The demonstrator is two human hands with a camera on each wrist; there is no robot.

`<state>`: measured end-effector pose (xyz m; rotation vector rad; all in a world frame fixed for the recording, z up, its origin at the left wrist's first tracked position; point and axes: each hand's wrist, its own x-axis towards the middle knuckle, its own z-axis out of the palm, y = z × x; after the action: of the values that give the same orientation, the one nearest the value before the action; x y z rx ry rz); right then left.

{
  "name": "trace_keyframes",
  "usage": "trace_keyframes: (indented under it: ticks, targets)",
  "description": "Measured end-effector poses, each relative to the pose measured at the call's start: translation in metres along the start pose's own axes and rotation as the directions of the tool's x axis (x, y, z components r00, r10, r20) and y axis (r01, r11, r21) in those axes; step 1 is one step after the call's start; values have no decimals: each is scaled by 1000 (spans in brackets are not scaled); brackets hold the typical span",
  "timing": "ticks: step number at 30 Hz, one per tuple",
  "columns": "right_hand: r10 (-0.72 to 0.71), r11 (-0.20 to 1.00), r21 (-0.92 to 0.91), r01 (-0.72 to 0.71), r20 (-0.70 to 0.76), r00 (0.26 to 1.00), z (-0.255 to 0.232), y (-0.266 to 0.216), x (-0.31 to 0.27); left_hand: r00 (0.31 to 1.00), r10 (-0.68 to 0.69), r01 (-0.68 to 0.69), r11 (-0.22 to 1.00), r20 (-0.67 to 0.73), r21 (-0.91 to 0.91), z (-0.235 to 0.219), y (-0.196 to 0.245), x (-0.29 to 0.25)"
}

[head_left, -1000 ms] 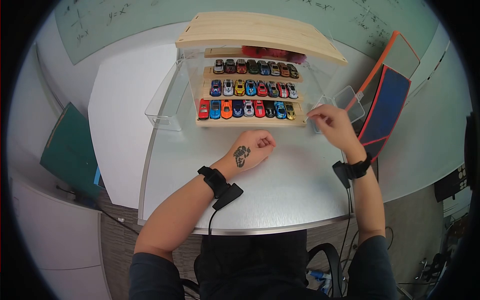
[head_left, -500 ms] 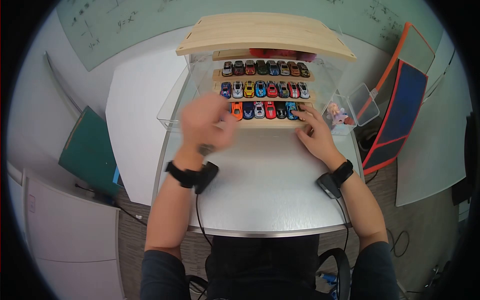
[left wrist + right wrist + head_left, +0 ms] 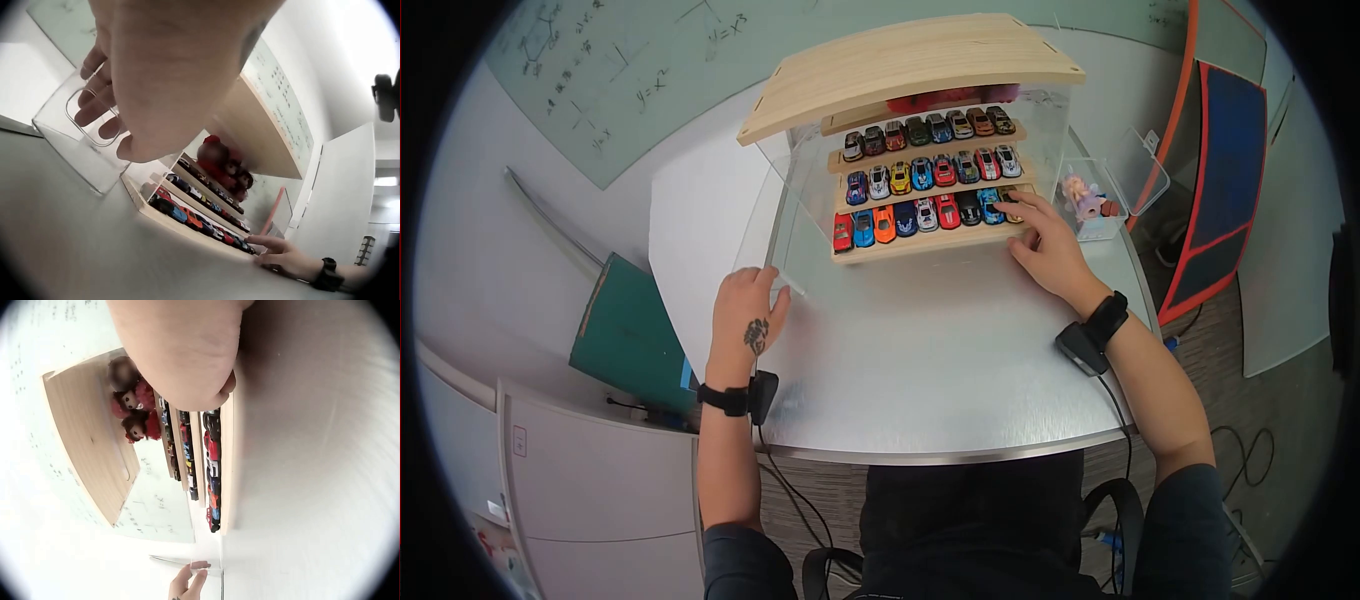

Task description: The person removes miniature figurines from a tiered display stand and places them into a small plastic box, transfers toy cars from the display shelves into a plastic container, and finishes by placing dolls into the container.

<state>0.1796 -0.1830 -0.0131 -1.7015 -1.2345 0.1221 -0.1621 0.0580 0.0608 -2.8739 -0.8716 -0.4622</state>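
Note:
A display case with a wooden top (image 3: 910, 65) holds three rows of toy cars (image 3: 922, 174). At the left, my left hand (image 3: 745, 320) has its fingers and thumb around the front wall of a clear plastic bin (image 3: 69, 147), whose oval handle shows by the fingertips in the left wrist view. My right hand (image 3: 1052, 250) rests at the right end of the bottom shelf (image 3: 940, 240), fingers extended over the last cars; the thumb lies below the shelf edge. Whether it touches a car, I cannot tell.
To the right stands a small clear box (image 3: 1098, 222) with its lid open and small figures (image 3: 1084, 198) inside. Red dolls (image 3: 134, 403) sit in the case. An orange-framed panel (image 3: 1220, 180) is at the right, a green board (image 3: 635, 330) at the left.
My left hand has moved from the table's middle leftwards to the clear bin. The right hand has gone from beside the small box to the shelf's right end. The view has shifted and tilted.

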Motion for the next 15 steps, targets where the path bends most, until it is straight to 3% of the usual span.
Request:
trace_keyframes:
  ticks: [4, 8, 10, 11, 13, 15]
  targets:
    - [-19, 997, 75, 21, -32, 999, -1, 1, 0, 997, 28, -32, 997, 73, 64, -24, 32, -22]
    - [-12, 994, 111, 19, -66, 998, -1, -6, -2, 991, 61, -59, 998, 123, -20, -35, 73, -41]
    - [-3, 991, 136, 11, -60, 998, 0, -10, -3, 967, 184, -172, 982, 175, -81, -36, 98, -43]
    - [5, 987, 160, 4, -53, 999, 1, -11, -4, 968, 182, -170, 982, 175, -83, -32, 107, -42]
    - [0, 979, 205, 4, -19, 1000, 3, -2, -6, 926, 373, -337, 886, 59, -318, -22, 127, -37]
    - [-10, 969, 245, 6, 15, 1000, 3, -3, -7, 930, 356, -311, 898, 98, -312, -22, 154, -31]
